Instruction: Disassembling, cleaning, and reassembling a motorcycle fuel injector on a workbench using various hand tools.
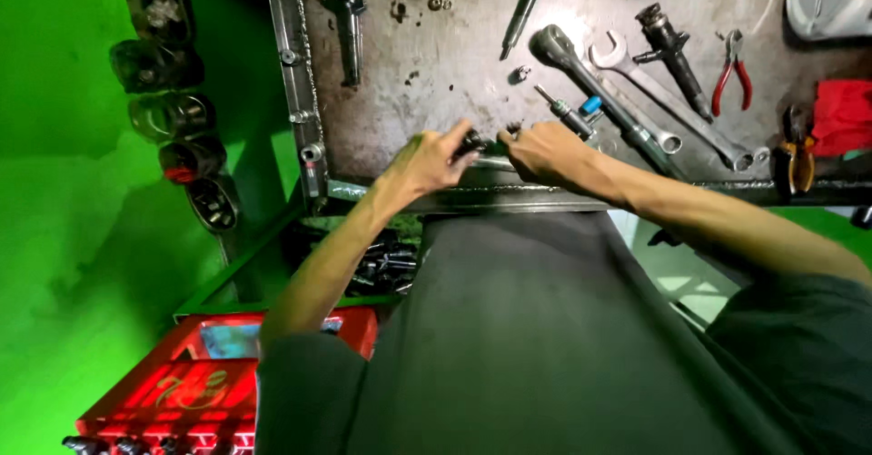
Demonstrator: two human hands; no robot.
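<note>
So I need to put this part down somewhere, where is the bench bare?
Bare steel lies between the dark injector at the left edge and the slim rod. Right of the hands it is crowded: ratchet, spanner, red pliers, red cloth.

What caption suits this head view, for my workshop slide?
Both hands, left hand and right hand, grip a small dark part at the workbench edge.

Ratchet wrench (590,81), combination spanner (672,101), red-handled pliers (732,72), red rag (843,114), red crate (209,382)
</note>
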